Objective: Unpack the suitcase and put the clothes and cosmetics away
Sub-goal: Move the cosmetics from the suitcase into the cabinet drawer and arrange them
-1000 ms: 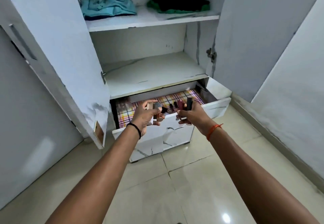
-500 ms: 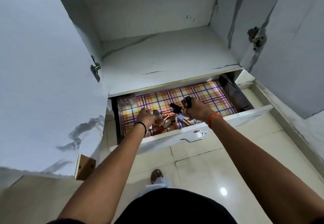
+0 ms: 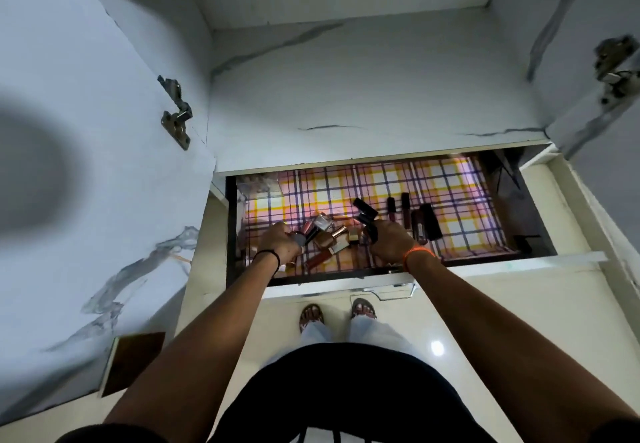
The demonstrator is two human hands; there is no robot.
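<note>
Cosmetics mostly look dropped into the open drawer (image 3: 391,278) already, though a grey-capped bottle (image 3: 297,238) is gripped by the left hand (image 3: 280,243) and black tubes (image 3: 366,215) are clutched in the right hand (image 3: 391,243), suitcase not seen.

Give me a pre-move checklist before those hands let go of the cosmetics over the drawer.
1. Drawer pulled open under both hands: ok.
2. Left hand has hold of a small round-topped item: ok, though what it is cannot tell.
3. Right hand grips black tubes firmly: ok.
4. Bare checked liner behind the hands to set things on: ok.
5. Loose bottles between the hands lie jumbled, so a drop may knock them: not ok.
6. Dark tubes right of the right hand lie side by side out of the way: ok.
</note>
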